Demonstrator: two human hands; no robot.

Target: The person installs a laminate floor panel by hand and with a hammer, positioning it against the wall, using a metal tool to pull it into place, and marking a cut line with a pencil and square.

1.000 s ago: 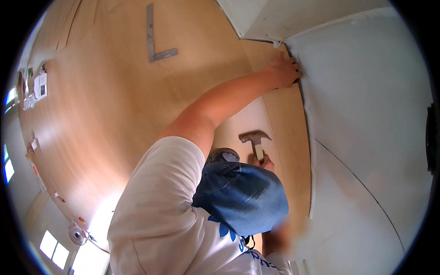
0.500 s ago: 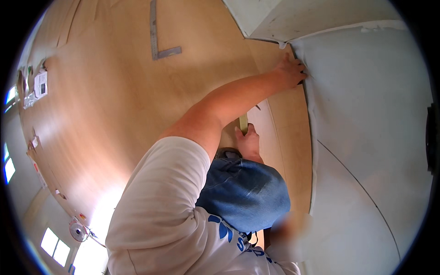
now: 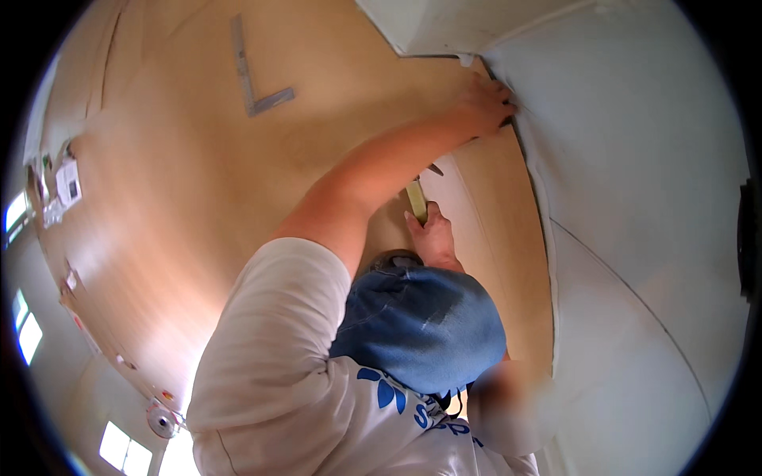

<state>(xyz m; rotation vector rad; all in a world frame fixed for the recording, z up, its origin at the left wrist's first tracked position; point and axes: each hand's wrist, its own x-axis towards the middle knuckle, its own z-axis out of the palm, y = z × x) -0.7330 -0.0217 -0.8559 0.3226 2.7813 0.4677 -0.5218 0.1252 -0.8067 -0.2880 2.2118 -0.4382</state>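
My left arm reaches across to the far right, where my left hand (image 3: 482,105) is bent down over the edge of the wood-look floor (image 3: 349,103) beside the wall. Its fingers are curled around something dark and small that I cannot make out. Closer to me, my right hand (image 3: 435,238) grips the yellowish handle of a hammer (image 3: 417,201). The dark pointed tip of the hammer's head shows just past my left forearm, which covers part of it. My bent knee in blue jeans (image 3: 421,325) hides most of my right forearm. A paler floor plank (image 3: 459,186) lies beside the hammer.
A metal carpenter's square (image 3: 251,99) lies on the floor ahead. The pale wall (image 3: 627,182) runs along the right, with a boxed-out corner (image 3: 444,28) at the far end. At the far left are a white packet (image 3: 69,182) and a round fan (image 3: 162,420).
The view has shifted a little, so the square and wall sit differently. The hammer has tilted slightly and more of its head shows. My left hand stays at the floor's edge.
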